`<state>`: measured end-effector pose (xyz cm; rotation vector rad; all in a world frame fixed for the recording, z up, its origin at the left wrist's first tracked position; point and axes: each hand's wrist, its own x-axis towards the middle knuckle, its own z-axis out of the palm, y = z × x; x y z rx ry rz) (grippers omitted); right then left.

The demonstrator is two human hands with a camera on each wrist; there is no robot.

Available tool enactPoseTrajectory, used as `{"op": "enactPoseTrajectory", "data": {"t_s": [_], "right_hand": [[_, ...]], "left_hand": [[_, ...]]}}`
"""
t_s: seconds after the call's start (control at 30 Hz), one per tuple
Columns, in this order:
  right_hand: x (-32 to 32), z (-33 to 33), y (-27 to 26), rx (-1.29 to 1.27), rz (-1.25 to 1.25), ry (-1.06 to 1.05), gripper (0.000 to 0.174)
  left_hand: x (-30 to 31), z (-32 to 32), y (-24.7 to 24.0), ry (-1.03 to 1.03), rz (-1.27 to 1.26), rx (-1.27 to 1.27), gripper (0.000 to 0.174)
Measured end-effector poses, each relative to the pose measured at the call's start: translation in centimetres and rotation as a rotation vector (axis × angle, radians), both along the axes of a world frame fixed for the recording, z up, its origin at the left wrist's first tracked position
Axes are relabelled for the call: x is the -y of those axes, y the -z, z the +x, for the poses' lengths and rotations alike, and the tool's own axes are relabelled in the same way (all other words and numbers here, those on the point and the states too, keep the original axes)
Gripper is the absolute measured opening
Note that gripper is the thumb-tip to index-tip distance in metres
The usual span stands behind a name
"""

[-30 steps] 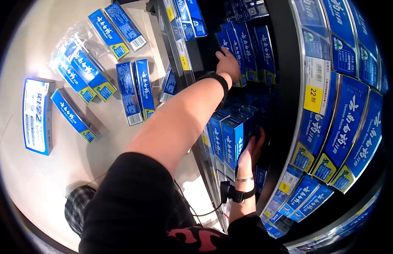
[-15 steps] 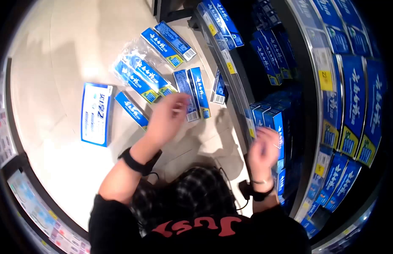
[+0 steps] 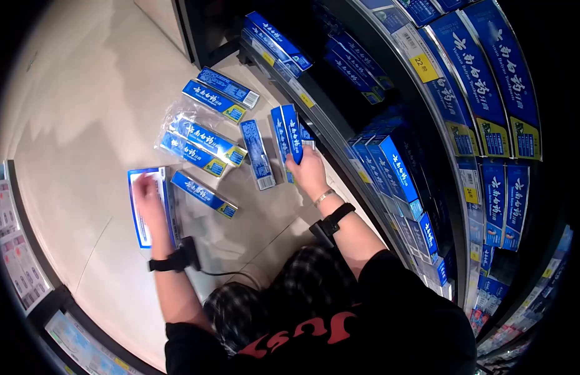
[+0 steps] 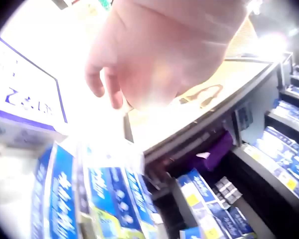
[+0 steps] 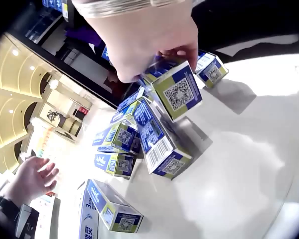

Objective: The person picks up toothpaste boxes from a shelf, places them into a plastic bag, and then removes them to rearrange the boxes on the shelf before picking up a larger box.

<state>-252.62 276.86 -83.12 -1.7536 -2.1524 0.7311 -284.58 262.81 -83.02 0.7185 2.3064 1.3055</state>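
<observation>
My right hand (image 3: pixel 310 172) grips a blue toothpaste box (image 3: pixel 286 132), with its yellow-green QR-coded end (image 5: pixel 179 92) turned towards the right wrist camera. Just beside it on the floor lies another blue toothpaste box (image 3: pixel 257 155), barcode end towards me. Holding nothing, my left hand (image 3: pixel 150 203) hangs over a larger white carton (image 3: pixel 140 232) with a blue border, its fingers loosely bent. To the right of that carton, a single toothpaste box (image 3: pixel 204 194) lies at a slant. Two more boxes (image 3: pixel 202 139) sit partly in clear plastic wrap (image 3: pixel 172 122).
Beyond the wrap lie two toothpaste boxes (image 3: pixel 212 100). Dark shelving (image 3: pixel 315 103) on my right carries rows of the same boxes (image 3: pixel 390 164), with price tags along its edges. Another display rack (image 3: pixel 21 262) stands on the left. My plaid-covered knees (image 3: pixel 308 275) are close below.
Both hands have come away from the shelf over the floor. The left has swung across to the white carton; the right has taken hold of a toothpaste box. The head view has shifted.
</observation>
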Motion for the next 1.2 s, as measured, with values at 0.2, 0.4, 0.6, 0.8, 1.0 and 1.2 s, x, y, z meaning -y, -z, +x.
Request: {"op": "enactPoseTrajectory", "data": {"t_s": [0.2,0.4,0.6,0.8,1.0,1.2], "right_hand": [[-2.3,-0.6,4.6,0.47,0.334,-0.03,0.046],[-5.2,-0.3,5.6,0.355,0.026,0.154,0.048],[-3.9,-0.6,4.2,0.373,-0.219,0.185,0.056],[-2.5,-1.6,4.7,0.435,-0.144,0.228,0.062],[-2.1,-0.7,5.0,0.346,-0.227,0.253,0.062],[7.3,-2.5,-3.1,0.068,-0.114,0.236,0.057]], "left_hand": [[6.0,-14.8,8.9,-0.279,-0.817,-0.426,0.077],[5.9,-18.7,11.0,-0.403,-0.592,0.811,0.115],[4.6,-18.6,9.1,-0.518,-0.839,0.677,0.134],[5.6,-20.0,11.3,-0.523,-0.899,0.657,0.131],[5.2,-19.1,10.9,-0.426,-0.747,0.718,0.129],[6.2,-23.9,16.6,-0.096,-0.734,0.952,0.08]]}}
